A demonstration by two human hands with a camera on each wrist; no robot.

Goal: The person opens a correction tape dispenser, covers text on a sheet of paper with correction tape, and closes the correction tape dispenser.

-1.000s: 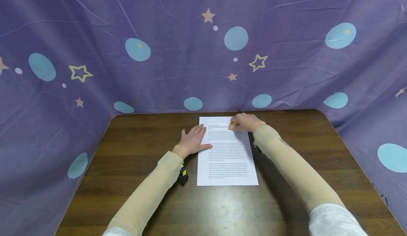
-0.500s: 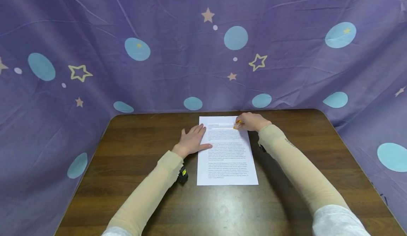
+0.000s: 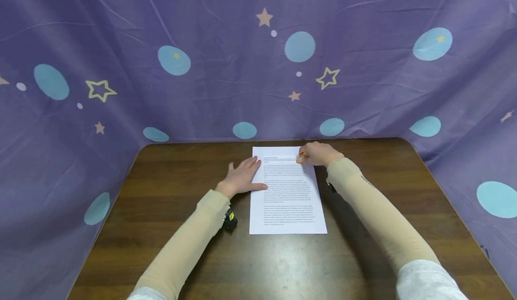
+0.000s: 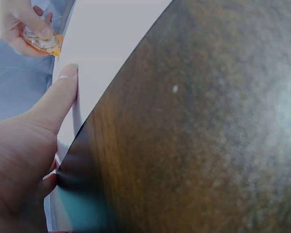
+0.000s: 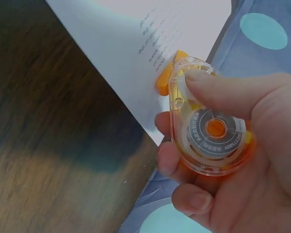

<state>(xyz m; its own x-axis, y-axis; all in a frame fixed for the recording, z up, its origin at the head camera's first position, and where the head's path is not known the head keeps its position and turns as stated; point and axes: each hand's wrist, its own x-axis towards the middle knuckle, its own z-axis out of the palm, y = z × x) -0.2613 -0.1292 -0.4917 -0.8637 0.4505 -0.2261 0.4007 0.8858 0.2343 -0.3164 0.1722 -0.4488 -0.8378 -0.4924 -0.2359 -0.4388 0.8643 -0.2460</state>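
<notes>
A printed sheet of paper (image 3: pixel 287 201) lies on the wooden table in the head view. My left hand (image 3: pixel 241 178) rests on its left edge, fingers spread and thumb reaching onto the page. At the upper right of the text, my right hand (image 3: pixel 320 154) holds a correction tape dispenser (image 3: pixel 300 158). The right wrist view shows its clear body, dark round reel (image 5: pixel 203 141) and orange tip cover, with my thumb pressed on its side and fingers curled beneath. Its tip is at the printed lines; exact contact is hard to tell.
The brown wooden table (image 3: pixel 173 201) extends on both sides of the paper. A purple curtain (image 3: pixel 210 89) with blue spots and stars hangs behind and beside it. A small black device (image 3: pixel 230 220) sits under my left wrist.
My right hand slid a short way right along the text with the correction tape dispenser, then stayed nearly still over the last half second. My left hand has stayed on the paper.
</notes>
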